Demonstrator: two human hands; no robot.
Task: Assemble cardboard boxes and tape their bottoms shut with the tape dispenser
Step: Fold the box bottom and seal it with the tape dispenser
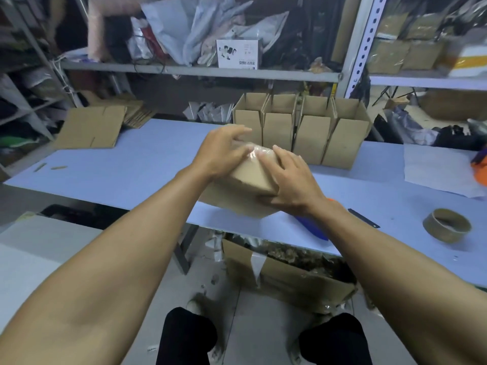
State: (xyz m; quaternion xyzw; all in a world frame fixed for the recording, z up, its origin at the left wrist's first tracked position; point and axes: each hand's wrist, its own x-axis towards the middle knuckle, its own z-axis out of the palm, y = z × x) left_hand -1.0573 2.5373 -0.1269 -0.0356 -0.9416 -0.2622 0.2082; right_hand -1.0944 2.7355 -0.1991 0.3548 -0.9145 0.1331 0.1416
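Cardboard box [253, 177] upside down on the table [126, 169], both hands on it: left hand [221, 151] flat, fingers spread, pressing the taped bottom; right hand [290, 177] open, fingers smoothing clear tape [257, 151] over the near edge. Neither hand clenched around anything. Step looks like rubbing the tape down after sealing; next move probably calls for flipping the box upright and setting it with the finished ones. Just beyond the hands, four assembled boxes [300, 133] in a row, tops open. Far left of the hands, a stack of flat blanks [92, 127], count unclear. Right of the right hand, one empty tape core [446, 229]. Under the right wrist, blue-and-orange object [313, 227], likely the tape dispenser, mostly hidden.
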